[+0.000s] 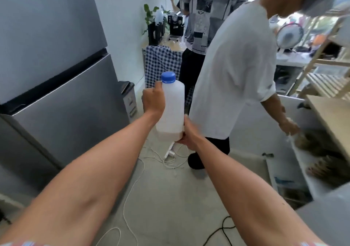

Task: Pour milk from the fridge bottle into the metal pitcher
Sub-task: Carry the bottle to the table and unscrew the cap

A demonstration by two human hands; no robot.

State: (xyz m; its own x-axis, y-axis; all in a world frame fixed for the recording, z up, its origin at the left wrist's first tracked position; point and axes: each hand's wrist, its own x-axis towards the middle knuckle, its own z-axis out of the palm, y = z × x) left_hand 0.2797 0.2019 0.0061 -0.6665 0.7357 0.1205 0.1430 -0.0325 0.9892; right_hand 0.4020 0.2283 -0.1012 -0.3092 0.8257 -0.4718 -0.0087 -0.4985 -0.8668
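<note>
I hold a translucent white plastic milk bottle (171, 109) with a blue screw cap (168, 77) upright in front of me, above the floor. Only a shallow layer of liquid shows at its bottom. My left hand (153, 100) grips the bottle's upper left side near the shoulder. My right hand (188, 134) holds its lower right corner from below. The cap is on. No metal pitcher is in view.
The grey fridge (56, 71) stands shut at left. A person in a white shirt (236, 71) bends close on the right toward an open cupboard (310, 151). Another person stands behind by a checkered-cloth table (162, 64) bearing a coffee machine (176, 24). Cables (132, 189) lie across the floor.
</note>
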